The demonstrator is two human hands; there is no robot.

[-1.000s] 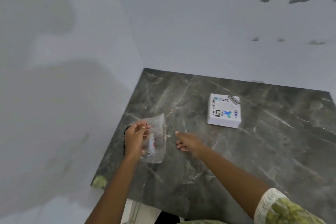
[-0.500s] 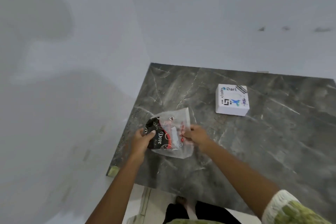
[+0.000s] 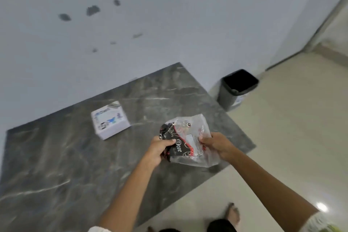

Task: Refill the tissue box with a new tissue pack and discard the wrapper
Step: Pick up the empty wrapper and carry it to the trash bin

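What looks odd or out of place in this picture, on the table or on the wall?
Only the pale wall stands out: it carries several dark, irregular patches, like chipped paint. The white printed tissue box sits flat on the grey marble table, unspilled. Motion blur hides finer detail.

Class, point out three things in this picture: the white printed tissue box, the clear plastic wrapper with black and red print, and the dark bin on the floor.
White printed tissue box (image 3: 110, 121), head view, top face.
Clear plastic wrapper (image 3: 195, 128), head view, upper clear part.
Dark bin (image 3: 226, 96), head view, outer wall.
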